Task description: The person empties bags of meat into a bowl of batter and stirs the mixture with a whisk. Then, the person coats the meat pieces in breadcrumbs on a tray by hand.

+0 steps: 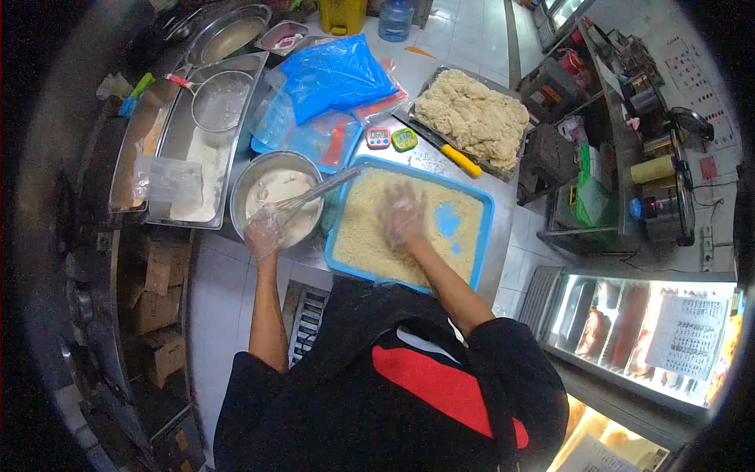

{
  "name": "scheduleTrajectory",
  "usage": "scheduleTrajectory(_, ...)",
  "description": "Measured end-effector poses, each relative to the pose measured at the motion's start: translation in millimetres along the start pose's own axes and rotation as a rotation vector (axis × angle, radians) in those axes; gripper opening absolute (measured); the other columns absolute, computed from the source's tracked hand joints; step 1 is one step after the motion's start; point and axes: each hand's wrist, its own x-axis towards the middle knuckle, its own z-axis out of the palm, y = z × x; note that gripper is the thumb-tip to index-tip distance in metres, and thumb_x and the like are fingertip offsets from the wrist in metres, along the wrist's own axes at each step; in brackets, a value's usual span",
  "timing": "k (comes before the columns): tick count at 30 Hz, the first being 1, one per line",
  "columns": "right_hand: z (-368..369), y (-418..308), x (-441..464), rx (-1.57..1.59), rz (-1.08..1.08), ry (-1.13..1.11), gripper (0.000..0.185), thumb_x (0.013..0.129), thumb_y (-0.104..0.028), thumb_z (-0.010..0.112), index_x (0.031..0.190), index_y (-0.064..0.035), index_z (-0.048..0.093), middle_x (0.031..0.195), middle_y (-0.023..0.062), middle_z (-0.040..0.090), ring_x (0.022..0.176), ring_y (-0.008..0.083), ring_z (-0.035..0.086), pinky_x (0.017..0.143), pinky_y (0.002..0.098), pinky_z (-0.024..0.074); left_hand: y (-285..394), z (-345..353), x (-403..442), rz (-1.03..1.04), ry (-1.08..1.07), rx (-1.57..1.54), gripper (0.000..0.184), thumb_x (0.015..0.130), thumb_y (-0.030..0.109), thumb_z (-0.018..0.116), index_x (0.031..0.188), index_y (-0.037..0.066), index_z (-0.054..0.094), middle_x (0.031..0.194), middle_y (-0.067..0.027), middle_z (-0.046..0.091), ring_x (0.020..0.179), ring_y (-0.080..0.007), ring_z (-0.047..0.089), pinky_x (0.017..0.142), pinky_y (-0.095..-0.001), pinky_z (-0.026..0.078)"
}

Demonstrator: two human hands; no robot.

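Note:
My left hand (265, 231), in a clear plastic glove, is at the near-left rim of a metal pot (238, 206) of pale batter (301, 224). Its fingers are curled in; what they hold, if anything, is hidden. A wire whisk (318, 190) lies across the pot, its wires close to those fingers and its other end over the tray's corner. My right hand (403, 214), also gloved and blurred by motion, is spread over the breadcrumbs (366, 236) in a blue tray (486, 224). Blue tray bottom shows through beside it.
Behind the tray are a pan of breaded pieces (472, 114), a yellow-handled knife (460, 160) and two timers (391, 139). A blue plastic bag (334, 77) lies further back. Left stands a flour container (206, 177) with a sieve (222, 102). A lit display cabinet (629, 322) is right.

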Motion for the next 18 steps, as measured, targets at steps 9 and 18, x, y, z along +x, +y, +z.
scheduleTrajectory(9, 11.0, -7.9, -1.8, 0.087, 0.159, -0.046, 0.076, 0.078, -0.06, 0.039, 0.135, -0.0122, 0.026, 0.142, 0.0157, 0.016, 0.132, 0.0293, 0.01, 0.104, 0.0495, 0.0075, -4.9, 9.8, -0.8, -0.005, 0.002, 0.041, 0.03, 0.068, 0.03, 0.061, 0.088, 0.008, 0.064, 0.07, -0.0183, 0.06, 0.065, -0.0348, 0.059, 0.061, -0.0445, 0.046)
scheduleTrajectory(18, 5.2, 44.5, -27.0, 0.303, 0.232, -0.299, 0.054, 0.069, -0.048, 0.063, 0.092, 0.0005, 0.057, 0.083, 0.0201, 0.06, 0.078, 0.035, 0.058, 0.07, 0.0414, 0.0458, 26.3, -27.6, 12.7, -0.175, -0.152, -0.166, 0.028, 0.071, 0.031, 0.061, 0.086, 0.008, 0.066, 0.074, -0.0171, 0.062, 0.068, -0.0331, 0.06, 0.062, -0.041, 0.048)
